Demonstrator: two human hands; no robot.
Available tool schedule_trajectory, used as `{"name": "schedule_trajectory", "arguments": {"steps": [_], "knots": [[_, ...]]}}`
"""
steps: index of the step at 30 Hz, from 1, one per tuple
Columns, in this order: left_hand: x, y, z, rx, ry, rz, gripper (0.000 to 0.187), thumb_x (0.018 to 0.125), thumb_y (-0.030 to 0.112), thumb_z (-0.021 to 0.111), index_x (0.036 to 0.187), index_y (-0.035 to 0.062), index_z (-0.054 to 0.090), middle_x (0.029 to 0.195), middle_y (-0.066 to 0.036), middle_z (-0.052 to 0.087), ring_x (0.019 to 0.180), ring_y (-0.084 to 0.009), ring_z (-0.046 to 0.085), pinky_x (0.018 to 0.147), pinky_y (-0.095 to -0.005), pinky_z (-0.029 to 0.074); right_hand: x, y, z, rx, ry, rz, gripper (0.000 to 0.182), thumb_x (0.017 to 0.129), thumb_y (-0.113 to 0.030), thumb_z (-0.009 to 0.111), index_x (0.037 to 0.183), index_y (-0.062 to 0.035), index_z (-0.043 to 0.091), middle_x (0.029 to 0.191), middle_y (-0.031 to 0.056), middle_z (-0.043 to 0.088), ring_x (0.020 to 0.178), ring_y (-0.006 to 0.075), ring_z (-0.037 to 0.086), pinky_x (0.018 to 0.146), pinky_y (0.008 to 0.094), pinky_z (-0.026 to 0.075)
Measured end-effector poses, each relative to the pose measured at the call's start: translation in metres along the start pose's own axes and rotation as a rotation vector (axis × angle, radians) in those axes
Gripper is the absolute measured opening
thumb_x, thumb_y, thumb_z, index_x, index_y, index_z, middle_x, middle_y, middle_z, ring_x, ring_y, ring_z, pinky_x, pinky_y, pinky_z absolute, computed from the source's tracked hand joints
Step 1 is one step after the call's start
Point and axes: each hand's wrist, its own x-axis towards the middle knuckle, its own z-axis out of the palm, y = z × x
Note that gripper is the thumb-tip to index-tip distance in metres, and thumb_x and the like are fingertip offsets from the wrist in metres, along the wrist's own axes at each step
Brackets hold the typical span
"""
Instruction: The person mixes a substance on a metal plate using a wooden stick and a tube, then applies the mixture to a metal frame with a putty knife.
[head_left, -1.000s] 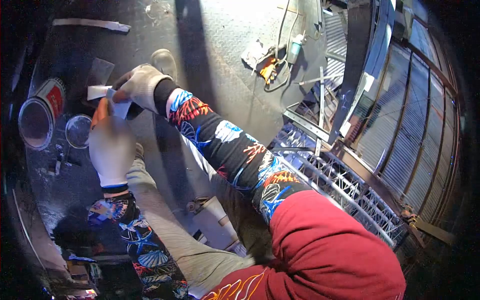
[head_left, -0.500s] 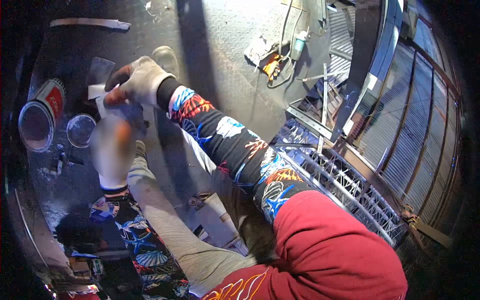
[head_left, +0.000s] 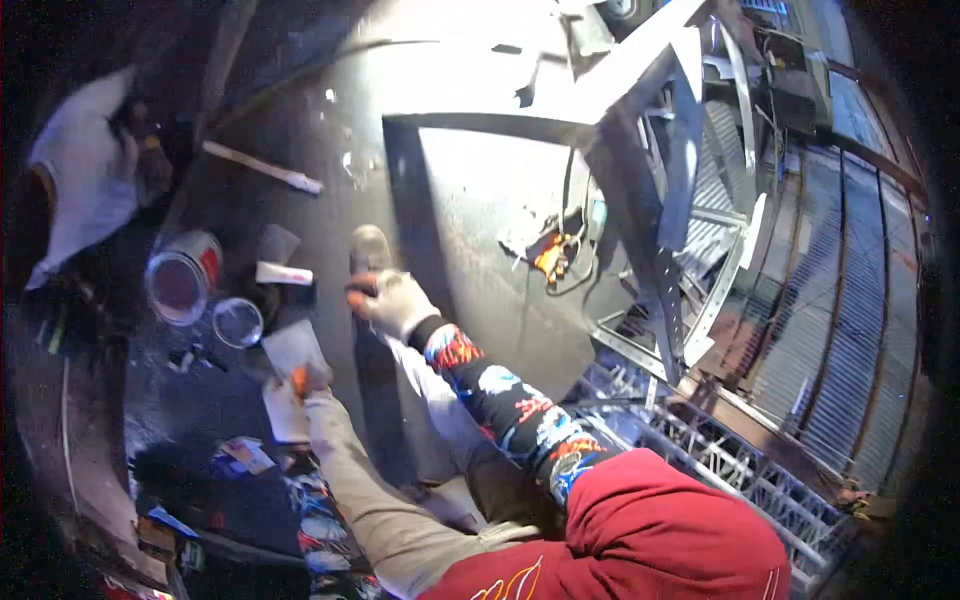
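My left hand (head_left: pixel 287 408), in a white glove with orange on the fingers, is blurred beside my left trouser leg. Its fingers close at the lower edge of a pale flat piece (head_left: pixel 293 347). My right hand (head_left: pixel 398 304), gloved the same way, hovers over the shoe (head_left: pixel 370 248) with its fingers loosely bent and apart; nothing shows in it. Left of the pale piece stand a round tin (head_left: pixel 238 323) and a larger bucket (head_left: pixel 180 287) with a red label. A white box-like item (head_left: pixel 284 273) lies just beyond the piece.
A pale strip (head_left: pixel 262 166) lies on the dark metal floor. Toward the right are an orange-and-black bundle (head_left: pixel 552 255) with a cable, a steel frame (head_left: pixel 640 190) and lattice trusses (head_left: pixel 690 450). White cloth (head_left: pixel 95 180) shows at far left.
The view has shifted, so the floor items sit lower and farther right. My right hand has moved away from the pale piece; my left hand has drawn back toward me with it.
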Motion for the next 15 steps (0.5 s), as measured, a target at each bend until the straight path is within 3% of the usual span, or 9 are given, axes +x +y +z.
{"name": "schedule_trajectory", "arguments": {"steps": [2, 4, 8, 10, 11, 12, 13, 14, 15], "knots": [[-0.045, 0.051, 0.009, -0.174, -0.012, -0.24, 0.023, 0.094, 0.016, 0.057, 0.09, -0.0057, 0.065, 0.079, -0.007, 0.067, 0.069, -0.0118, 0.06, 0.061, -0.0299, 0.049, -0.031, -0.008, -0.02, -0.031, -0.091, -0.101, 0.04, 0.084, -0.035, 0.062, 0.113, -0.0071, 0.068, 0.107, 0.0215, 0.068, 0.102, 0.0353, 0.065, 0.091, 0.0412, 0.051], [-0.091, 0.12, 0.019, -0.142, -0.104, -0.294, 0.021, 0.092, 0.015, 0.058, 0.089, -0.0042, 0.066, 0.082, -0.006, 0.068, 0.072, -0.0108, 0.062, 0.062, -0.027, 0.05, -0.059, -0.011, -0.043, -0.079, -0.152, -0.117, 0.041, 0.086, -0.037, 0.061, 0.114, -0.008, 0.067, 0.109, 0.0213, 0.067, 0.102, 0.0364, 0.065, 0.091, 0.0424, 0.051], [-0.142, 0.156, 0.03, 0.094, -0.16, -0.196, 0.02, 0.09, 0.015, 0.058, 0.092, -0.0041, 0.063, 0.087, -0.007, 0.067, 0.078, -0.016, 0.064, 0.071, -0.0294, 0.054, -0.098, 0.041, -0.067, -0.121, -0.049, -0.161, 0.035, 0.087, -0.039, 0.056, 0.113, -0.0188, 0.068, 0.101, 0.0192, 0.069, 0.096, 0.0363, 0.066, 0.088, 0.045, 0.051], [-0.152, 0.157, 0.049, 0.046, -0.187, -0.195, 0.02, 0.089, 0.015, 0.059, 0.088, -0.0041, 0.065, 0.091, -0.008, 0.068, 0.077, -0.0145, 0.064, 0.069, -0.0286, 0.053, -0.13, 0.045, -0.111, -0.148, -0.087, -0.011, 0.038, 0.087, -0.039, 0.056, 0.115, -0.0164, 0.068, 0.102, 0.0189, 0.069, 0.097, 0.0356, 0.066, 0.089, 0.0441, 0.051], [-0.148, 0.131, 0.044, 0.22, -0.199, -0.175, 0.02, 0.089, 0.014, 0.059, 0.088, -0.0041, 0.067, 0.091, -0.007, 0.069, 0.075, -0.0143, 0.063, 0.066, -0.0285, 0.052, -0.149, 0.066, -0.12, -0.059, -0.019, -0.012, 0.04, 0.087, -0.038, 0.055, 0.116, -0.0138, 0.068, 0.108, 0.0188, 0.068, 0.103, 0.0357, 0.064, 0.091, 0.0432, 0.05], [-0.15, 0.153, 0.053, 0.838, -0.433, 0.44, 0.02, 0.087, 0.014, 0.059, 0.092, -0.0035, 0.068, 0.088, -0.008, 0.07, 0.073, -0.0142, 0.063, 0.064, -0.0285, 0.051, -0.164, 0.088, -0.125, -0.062, 0.03, 0.038, 0.041, 0.087, -0.038, 0.055, 0.116, -0.0117, 0.067, 0.114, 0.0183, 0.067, 0.109, 0.0342, 0.062, 0.094, 0.041, 0.048], [-0.155, 0.167, 0.076, 0.535, -0.369, 0.195, 0.019, 0.086, 0.013, 0.058, 0.092, -0.0026, 0.068, 0.085, -0.008, 0.07, 0.072, -0.0145, 0.063, 0.064, -0.0292, 0.05, -0.181, 0.112, -0.134, 0.053, 0.024, 0.088, 0.038, 0.088, -0.04, 0.053, 0.114, -0.0164, 0.068, 0.11, 0.0157, 0.068, 0.104, 0.0339, 0.064, 0.091, 0.0435, 0.05], [-0.163, 0.181, 0.104, 0.232, -0.293, -0.047, 0.019, 0.085, 0.012, 0.058, 0.092, -0.0017, 0.068, 0.082, -0.009, 0.069, 0.071, -0.0148, 0.062, 0.064, -0.0298, 0.049, -0.202, 0.135, -0.141, -0.062, 0.01, 0.158, 0.041, 0.088, -0.042, 0.053, 0.117, -0.0158, 0.067, 0.114, 0.0154, 0.067, 0.107, 0.0341, 0.063, 0.093, 0.044, 0.049], [-0.166, 0.2, 0.119, 0.387, -0.373, 0.067, 0.018, 0.084, 0.012, 0.057, 0.091, -0.002, 0.067, 0.081, -0.01, 0.068, 0.07, -0.0148, 0.062, 0.063, -0.0301, 0.048, -0.228, 0.161, -0.138, -0.123, 0.1, 0.259, 0.043, 0.088, -0.043, 0.053, 0.119, -0.0148, 0.066, 0.118, 0.0157, 0.066, 0.109, 0.0349, 0.062, 0.095, 0.0442, 0.048]]}}
